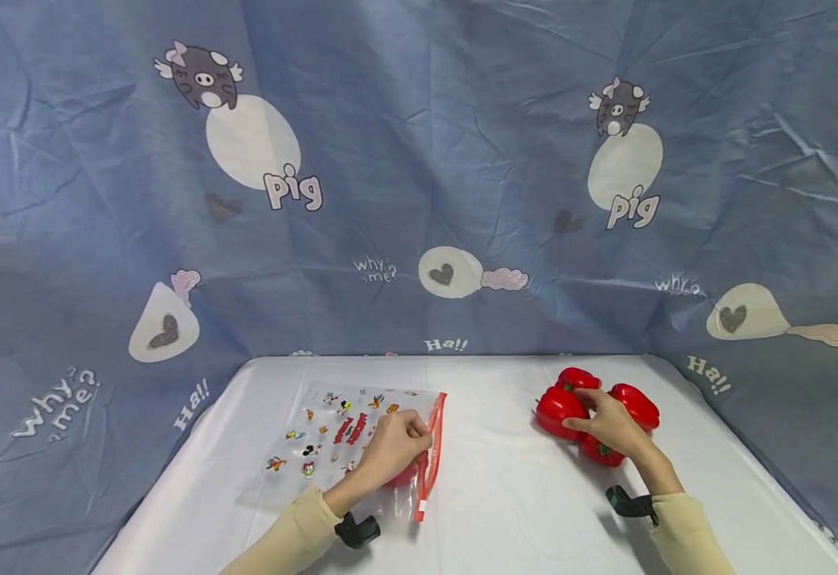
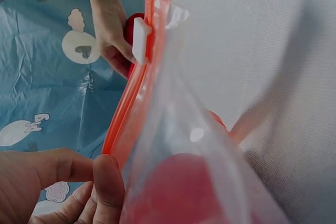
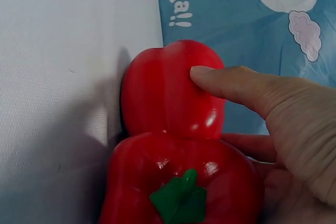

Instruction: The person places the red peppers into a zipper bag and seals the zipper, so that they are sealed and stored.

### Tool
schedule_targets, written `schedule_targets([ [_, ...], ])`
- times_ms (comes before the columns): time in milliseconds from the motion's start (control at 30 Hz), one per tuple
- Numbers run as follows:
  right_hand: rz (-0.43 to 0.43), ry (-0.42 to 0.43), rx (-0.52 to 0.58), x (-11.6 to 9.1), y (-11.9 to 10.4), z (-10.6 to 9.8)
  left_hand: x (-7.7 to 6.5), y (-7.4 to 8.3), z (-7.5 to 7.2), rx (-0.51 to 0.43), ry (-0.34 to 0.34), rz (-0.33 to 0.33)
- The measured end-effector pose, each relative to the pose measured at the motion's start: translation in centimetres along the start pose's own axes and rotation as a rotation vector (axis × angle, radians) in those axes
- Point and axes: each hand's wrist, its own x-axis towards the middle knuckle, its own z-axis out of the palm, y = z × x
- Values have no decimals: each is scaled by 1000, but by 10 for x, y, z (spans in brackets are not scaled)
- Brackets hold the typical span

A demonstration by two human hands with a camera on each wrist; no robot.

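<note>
A clear zip bag [image 1: 292, 471] printed with cartoon figures lies on the left of the table, its red zip edge [image 2: 128, 103] facing right. My left hand [image 1: 393, 443] pinches that edge between thumb and forefinger. Through the plastic shows a red, rounded thing [image 2: 176, 190], its kind blurred. Over on the right, several red bell peppers with green stems sit close together. My right hand [image 1: 609, 419] grips the left one, a red bell pepper [image 3: 170, 90], with the thumb on its near side and fingers partly hidden behind. Another bell pepper [image 3: 181, 182] touches it.
A white slider [image 2: 140, 40] sits on the zip near one end of the bag. White cloth covers the table [image 1: 490, 479]. Behind and at both sides hangs a blue printed curtain [image 1: 404, 160]. Each wrist wears a black camera mount [image 1: 627, 501].
</note>
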Motion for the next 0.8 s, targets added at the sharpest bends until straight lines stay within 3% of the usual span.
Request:
schedule_targets([
  [367,14,-9,-34,-1,-2,3,-1,1,0,-5,-1,-4],
  [800,-36,83,48,0,-10,0,-1,1,-1,-23,-1,-7],
])
